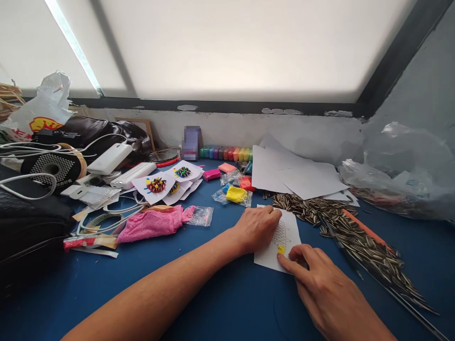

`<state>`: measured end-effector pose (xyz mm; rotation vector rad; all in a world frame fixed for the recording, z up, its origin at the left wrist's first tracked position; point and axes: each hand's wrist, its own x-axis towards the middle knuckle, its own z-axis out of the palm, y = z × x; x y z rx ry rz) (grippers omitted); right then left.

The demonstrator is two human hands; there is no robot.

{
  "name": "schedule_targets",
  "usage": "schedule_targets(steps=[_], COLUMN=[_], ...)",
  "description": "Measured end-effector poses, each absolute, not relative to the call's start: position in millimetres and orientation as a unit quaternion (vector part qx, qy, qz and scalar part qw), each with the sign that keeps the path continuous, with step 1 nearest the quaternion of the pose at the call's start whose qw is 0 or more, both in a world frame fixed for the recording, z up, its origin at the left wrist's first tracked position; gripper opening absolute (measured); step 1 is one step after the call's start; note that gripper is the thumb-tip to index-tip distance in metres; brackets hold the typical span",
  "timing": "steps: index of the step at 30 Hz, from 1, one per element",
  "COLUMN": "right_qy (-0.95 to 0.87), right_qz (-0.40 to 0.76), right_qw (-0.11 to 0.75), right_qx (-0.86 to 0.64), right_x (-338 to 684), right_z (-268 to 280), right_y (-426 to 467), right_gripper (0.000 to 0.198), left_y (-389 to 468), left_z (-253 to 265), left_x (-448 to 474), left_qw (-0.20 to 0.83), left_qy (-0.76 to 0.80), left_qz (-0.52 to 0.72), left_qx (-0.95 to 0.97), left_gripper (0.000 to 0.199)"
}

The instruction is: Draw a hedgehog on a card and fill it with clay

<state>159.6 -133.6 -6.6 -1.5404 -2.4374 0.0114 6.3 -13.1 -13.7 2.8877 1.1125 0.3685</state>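
Coloured blocks (pixel 227 153) line the desk's (pixel 213 293) far edge; left hand's (pixel 261 229) grip hidden; right hand (pixel 313 270), fingers parted, touches yellow clay (pixel 281 249).

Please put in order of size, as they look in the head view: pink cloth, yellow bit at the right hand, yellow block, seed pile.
1. Seed pile
2. Pink cloth
3. Yellow block
4. Yellow bit

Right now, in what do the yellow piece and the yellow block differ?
The yellow piece is small; the yellow block much larger. The piece lies on paper, the block on clear plastic. The right hand is at the piece; no hand touches the block. Both are yellow.
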Motion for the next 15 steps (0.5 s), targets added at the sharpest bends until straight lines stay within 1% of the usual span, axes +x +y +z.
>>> schedule_targets(steps=[3,6,15], right_qy=[-0.837,-0.837,-0.844], right_qz=[-0.033,-0.047,0.024], right_qw=[0.156,0.171,0.18], right_qx=[-0.524,-0.518,-0.505], right_x=[158.3,159.1,166.4], right_z=[-10.0,-12.3,-3.8], right_y=[-135.4,-136.6,-132.2], right_gripper=[0.038,0.038,0.034], left_y=[-13.6,-13.9,-13.8], left_z=[-12.5,-11.3,-10.9], left_x=[5.5,5.1,5.2], left_qw=[0.018,0.023,0.028], left_qy=[0.354,0.353,0.356], left_qz=[0.113,0.111,0.113], left_qx=[0.928,0.929,0.927], left_gripper=[0.01,0.01,0.013])
